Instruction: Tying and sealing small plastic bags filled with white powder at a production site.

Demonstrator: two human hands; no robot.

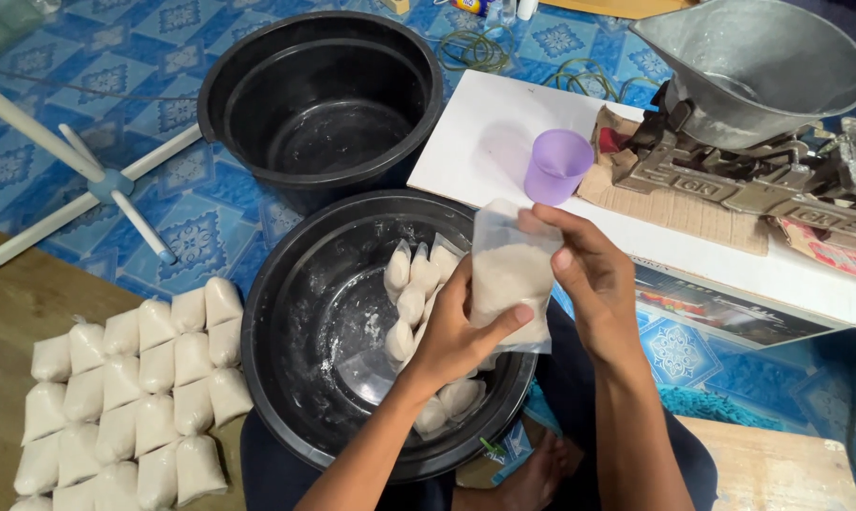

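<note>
Both hands hold one small clear plastic bag of white powder (509, 273) above a black tub (286, 312). My left hand (456, 331) grips the bag's lower left side with the thumb across its front. At the bag's upper right edge, my right hand (589, 270) pinches the open top. Inside the tub lie several filled bags (414, 284) and an empty clear bag. A purple plastic cup (556, 166) stands on a white board (485, 142) just beyond the bag.
A second, empty black tub (324, 95) sits farther back. Rows of tied white bags (134, 388) lie on the wooden floor at left. A metal balance scale with a scoop pan (759, 66) stands at right. White fan base legs (97, 180) rest on the blue patterned mat.
</note>
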